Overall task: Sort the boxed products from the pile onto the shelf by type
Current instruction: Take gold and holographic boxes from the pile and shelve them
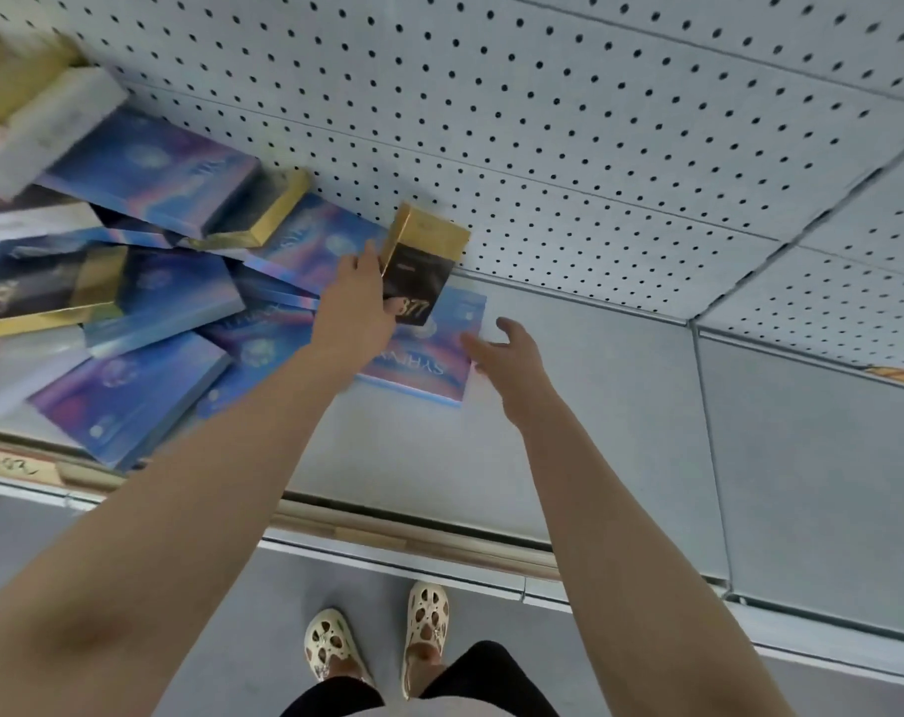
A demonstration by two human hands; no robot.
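a head-worn view looks down at a grey metal shelf (569, 406) with a pegboard back panel (543, 121). a jumbled pile of boxes (145, 282) covers the left part of the shelf: most are flat blue and purple boxes, with a few black and gold ones and some white ones mixed in, overlapping at angles. the left hand (354, 307) reaches forward and grips a black and gold box (421, 266), thumb and fingers curled round its left edge; the box is tilted, its gold end raised close to the back panel. beneath it, one blue and purple box (429, 354) lies flat on the shelf, just right of the pile and near the back edge. the right hand (507, 354) hovers at that box's right edge with fingers spread and loosely bent, holding nothing; whether it touches the box cannot be told. the right part of the shelf is bare grey metal. a price label strip (15, 465) runs along the front edge at left. below are the person's two cream perforated shoes (377, 639) on a grey floor.
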